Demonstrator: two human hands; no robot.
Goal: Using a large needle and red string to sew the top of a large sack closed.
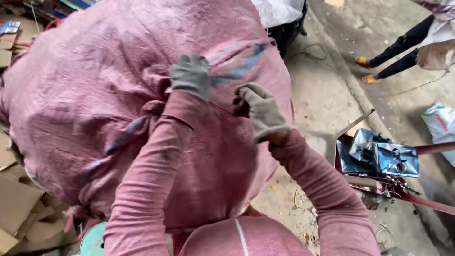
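A scrap or recycling yard — not a home. Flattened cardboard [19,208] lies heaped at the left beside a huge stuffed woven sack [95,95]. Crushed metal sheets [379,156] and litter sit on the dusty concrete floor [322,95].

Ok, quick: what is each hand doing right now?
Left hand: gloved, fingers closed, gripping the fabric of the big pink woven sack.
Right hand: gloved, closed in a fist on a thin red string against the sack.
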